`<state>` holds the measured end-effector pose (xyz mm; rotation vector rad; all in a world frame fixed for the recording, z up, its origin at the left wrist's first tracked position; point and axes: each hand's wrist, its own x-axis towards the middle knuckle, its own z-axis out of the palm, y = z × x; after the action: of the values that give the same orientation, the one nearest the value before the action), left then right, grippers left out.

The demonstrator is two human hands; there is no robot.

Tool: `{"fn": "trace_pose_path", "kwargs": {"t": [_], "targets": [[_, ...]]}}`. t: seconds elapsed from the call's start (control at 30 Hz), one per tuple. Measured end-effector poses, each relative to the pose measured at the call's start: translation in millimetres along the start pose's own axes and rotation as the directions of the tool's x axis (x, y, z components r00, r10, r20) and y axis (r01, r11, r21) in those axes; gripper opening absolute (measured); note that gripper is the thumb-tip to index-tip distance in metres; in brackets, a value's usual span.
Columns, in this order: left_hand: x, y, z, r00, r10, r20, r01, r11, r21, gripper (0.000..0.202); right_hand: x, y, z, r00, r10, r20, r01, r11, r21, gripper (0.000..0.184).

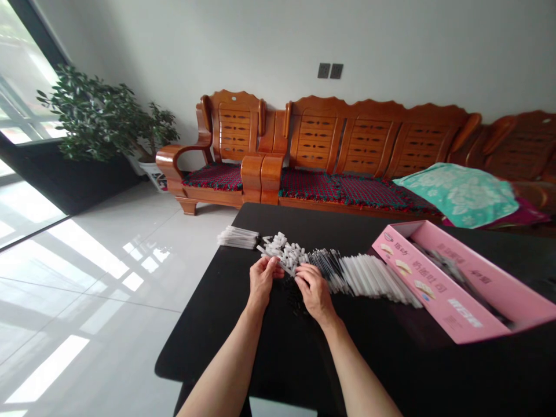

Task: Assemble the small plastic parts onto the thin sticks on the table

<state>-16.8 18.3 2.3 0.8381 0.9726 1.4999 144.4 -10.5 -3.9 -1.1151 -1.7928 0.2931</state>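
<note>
Both my hands meet over a black table [269, 347]. My left hand [262, 279] is closed, its fingers pinching one end of a thin white pen barrel [282, 266]. My right hand [313, 289] is curled closed at the barrel's other end, over a scatter of small black parts [294, 296]. Just beyond my fingers lies a heap of small white caps [286, 250]. To the right spreads a row of white tubes and thin black refills [360, 275].
A separate bundle of white tubes [237, 237] lies at the table's far left. An open pink cardboard box [452, 289] sits on the right. Behind are wooden sofas [347, 145] with red cushions, a green cloth [460, 194] and a potted plant [108, 119]. White tiled floor lies left.
</note>
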Motion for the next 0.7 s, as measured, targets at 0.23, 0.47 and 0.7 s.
{"fn": "trace_pose_path", "kwargs": {"t": [0.23,0.47,0.7], "targets": [[1.4,-1.0,-1.1,1.0,-0.002,-0.031,0.001,1.0,-0.018,0.044,0.3,-1.2,-2.9,0.999,0.032,-0.034,-0.032,0.999,0.015,0.011],[5.2,-1.3,-5.3,0.996,0.024,-0.086,-0.028,0.999,-0.041,0.045,-1.3,1.1,-6.9,0.999,0.047,-0.027,-0.048,0.998,-0.031,0.013],[9.9,0.5,-11.4,0.978,0.048,-0.201,-0.063,0.996,-0.065,0.046,-3.4,3.9,-12.3,0.999,0.05,-0.014,-0.051,0.995,-0.08,0.008]]}}
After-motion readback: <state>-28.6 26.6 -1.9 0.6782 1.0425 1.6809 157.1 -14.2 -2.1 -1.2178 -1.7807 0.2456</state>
